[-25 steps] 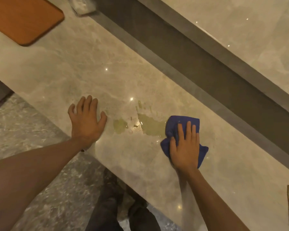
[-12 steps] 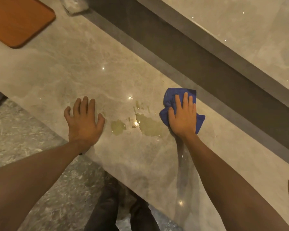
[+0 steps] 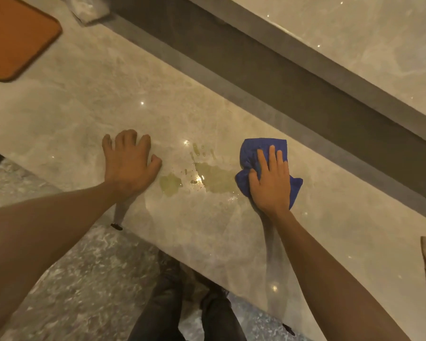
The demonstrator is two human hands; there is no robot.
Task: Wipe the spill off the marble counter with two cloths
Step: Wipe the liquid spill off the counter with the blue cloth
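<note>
Blue cloth [image 3: 261, 148], one, under right hand [image 3: 271, 183]; two spill puddles [image 3: 214, 177].

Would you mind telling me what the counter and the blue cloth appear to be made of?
The counter looks like polished marble: beige veining and sharp light glints. The blue cloth under the right hand looks like soft, matte microfibre, bunched in folds, though the weave is too small to confirm.

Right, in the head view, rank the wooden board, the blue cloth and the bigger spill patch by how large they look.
1. Wooden board, though the frame edge cuts it off.
2. Blue cloth, partly hidden under the right hand.
3. Bigger spill patch.
The cloth and the patch look close in size, so their order is unsure.
</note>
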